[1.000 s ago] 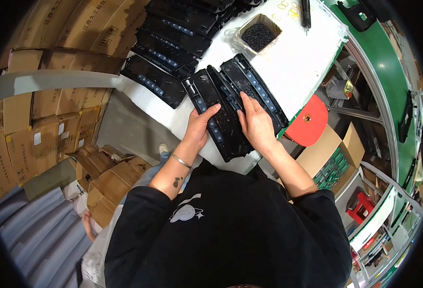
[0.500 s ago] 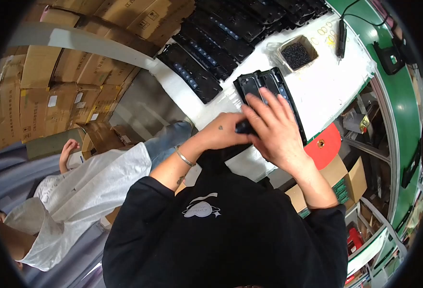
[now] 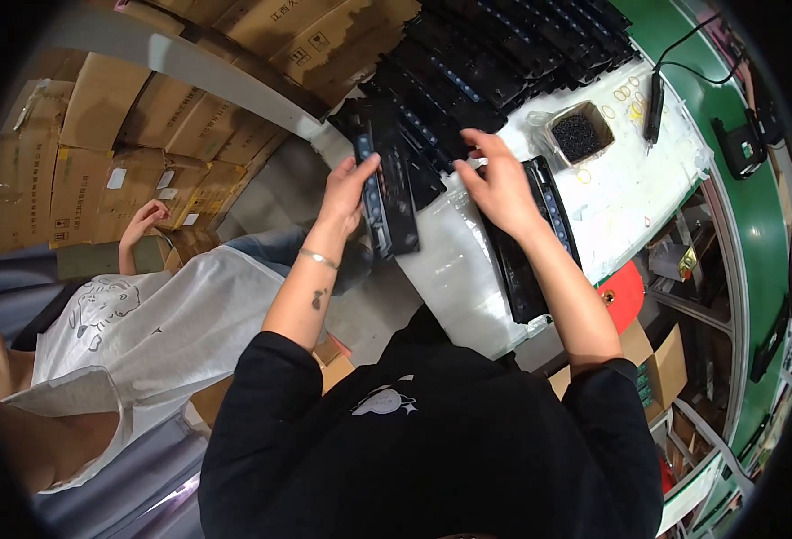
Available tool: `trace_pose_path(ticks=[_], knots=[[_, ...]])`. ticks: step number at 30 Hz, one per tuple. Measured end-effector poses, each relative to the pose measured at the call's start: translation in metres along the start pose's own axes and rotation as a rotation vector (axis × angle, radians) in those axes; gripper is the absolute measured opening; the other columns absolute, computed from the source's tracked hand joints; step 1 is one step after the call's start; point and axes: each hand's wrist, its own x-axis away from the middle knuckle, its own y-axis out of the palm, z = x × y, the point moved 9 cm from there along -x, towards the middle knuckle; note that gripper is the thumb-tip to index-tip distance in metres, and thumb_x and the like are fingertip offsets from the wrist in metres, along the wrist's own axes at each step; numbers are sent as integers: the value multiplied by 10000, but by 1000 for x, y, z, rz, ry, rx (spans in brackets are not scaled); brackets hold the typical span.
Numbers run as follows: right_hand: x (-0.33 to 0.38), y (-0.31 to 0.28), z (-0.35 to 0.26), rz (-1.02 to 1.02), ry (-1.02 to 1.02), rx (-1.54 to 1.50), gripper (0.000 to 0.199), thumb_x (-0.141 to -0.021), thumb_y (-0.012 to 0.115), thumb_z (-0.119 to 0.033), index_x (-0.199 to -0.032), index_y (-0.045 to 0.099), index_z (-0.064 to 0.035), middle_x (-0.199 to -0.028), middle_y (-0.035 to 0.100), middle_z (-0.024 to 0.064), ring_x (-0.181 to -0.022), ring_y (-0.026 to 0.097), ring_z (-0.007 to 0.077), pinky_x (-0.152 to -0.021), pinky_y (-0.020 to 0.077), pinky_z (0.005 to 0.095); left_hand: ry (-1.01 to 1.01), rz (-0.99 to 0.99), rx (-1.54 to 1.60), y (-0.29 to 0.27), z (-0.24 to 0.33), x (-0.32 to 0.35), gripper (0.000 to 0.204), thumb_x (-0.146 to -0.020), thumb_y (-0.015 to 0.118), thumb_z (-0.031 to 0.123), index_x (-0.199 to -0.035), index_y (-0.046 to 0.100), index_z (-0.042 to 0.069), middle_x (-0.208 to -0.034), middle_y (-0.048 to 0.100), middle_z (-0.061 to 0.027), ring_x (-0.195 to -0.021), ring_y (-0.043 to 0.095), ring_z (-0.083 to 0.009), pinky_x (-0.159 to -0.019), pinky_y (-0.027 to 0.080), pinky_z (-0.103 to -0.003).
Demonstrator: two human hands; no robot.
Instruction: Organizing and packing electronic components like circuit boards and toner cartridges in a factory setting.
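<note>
A long black plastic panel (image 3: 394,193) with a row of bluish round parts is gripped at its left edge by my left hand (image 3: 345,193), fingers wrapped round it. It is held up at the table's left edge. My right hand (image 3: 502,184) is held over the table with fingers apart and nothing in them. Beneath my right hand and forearm, a second black panel (image 3: 523,283) lies on the white tabletop (image 3: 450,260), partly covered by them. Beyond my hands, rows of similar black panels (image 3: 477,85) fill the far part of the table.
A small open box (image 3: 580,135) of tiny black pieces stands right of my right hand. Farther right lies a black corded pen-shaped tool (image 3: 654,108). Stacked cartons (image 3: 167,117) stand at the left. A person in a light shirt (image 3: 189,305) is close by my left.
My hands have parted from the panels at the middle of the table. My left hand has moved left, now with a panel; my right hand has lifted off.
</note>
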Motion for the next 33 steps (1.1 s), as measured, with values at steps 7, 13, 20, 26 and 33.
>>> trace_pose_path(ticks=[7, 13, 20, 26, 33], knots=[[-48, 95, 28, -69, 10, 83, 306, -813, 509, -198, -981, 574, 50, -982, 577, 258, -994, 536, 354, -866, 433, 401, 115, 397, -4, -35, -14, -54, 169, -803, 663, 181, -756, 556, 59, -723, 593, -34, -665, 575, -155, -565, 460, -280], [-59, 126, 36, -134, 122, 387, 334, -780, 569, -244, -967, 577, 33, -950, 593, 250, -921, 574, 378, -817, 468, 419, 359, 695, -381, -30, -5, -41, 309, -802, 637, 275, -898, 519, 6, -762, 519, -10, -678, 466, -117, -621, 397, -258], [-36, 129, 4, -226, 193, 191, 371, -770, 596, -248, -1001, 518, 32, -1021, 535, 248, -890, 564, 415, -776, 478, 447, 160, 400, 305, -48, -48, -50, 300, -876, 523, 319, -978, 571, 42, -873, 617, -57, -789, 583, -184, -757, 459, -317], [10, 124, -33, -289, 9, 155, 361, -772, 581, -195, -1015, 475, 50, -952, 561, 234, -875, 571, 381, -763, 471, 430, 18, 229, 452, -17, -38, 25, 343, -885, 475, 396, -947, 604, 85, -881, 636, -34, -787, 599, -163, -748, 476, -291], [-43, 126, -26, -196, -159, 57, 368, -715, 609, -235, -929, 531, 53, -966, 588, 232, -848, 586, 370, -774, 476, 425, 194, 229, 409, -42, -14, -25, 324, -905, 490, 327, -1071, 519, 51, -954, 611, -44, -877, 580, -167, -806, 462, -304]])
